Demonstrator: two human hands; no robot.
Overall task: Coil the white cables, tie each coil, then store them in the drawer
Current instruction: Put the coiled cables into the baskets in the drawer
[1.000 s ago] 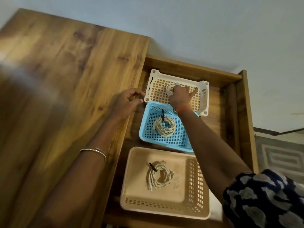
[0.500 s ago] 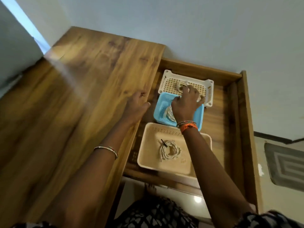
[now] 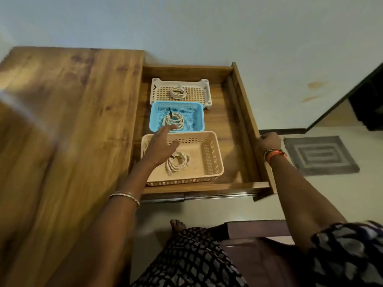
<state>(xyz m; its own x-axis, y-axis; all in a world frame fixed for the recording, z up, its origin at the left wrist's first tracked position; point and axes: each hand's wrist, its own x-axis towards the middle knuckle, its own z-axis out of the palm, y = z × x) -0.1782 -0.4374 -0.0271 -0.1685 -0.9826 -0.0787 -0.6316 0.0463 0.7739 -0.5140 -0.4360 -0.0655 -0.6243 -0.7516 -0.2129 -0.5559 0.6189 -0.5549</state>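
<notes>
The wooden drawer [image 3: 238,162] stands pulled out, with three baskets in a row. A white basket [image 3: 154,90] at the back holds a tied cable coil [image 3: 177,93]. The blue basket [image 3: 196,119] in the middle holds a second coil [image 3: 175,119] with a black tie. The beige basket [image 3: 209,162] in front holds a third coil [image 3: 177,162]. My left hand [image 3: 160,147] hovers over the beige basket with fingers stretched out, holding nothing. My right hand [image 3: 268,140] grips the drawer's right side rail.
A wooden tabletop [image 3: 72,131] lies left of the drawer. On the floor to the right is a grey mat [image 3: 320,155]. A dark chair [image 3: 255,230] and my patterned clothing are below the drawer front, with a bare foot [image 3: 178,224] on the floor.
My right hand has left the white basket, leaving the coil there, and now grips the drawer's right rail. My left hand moved off the tabletop edge to above the beige basket.
</notes>
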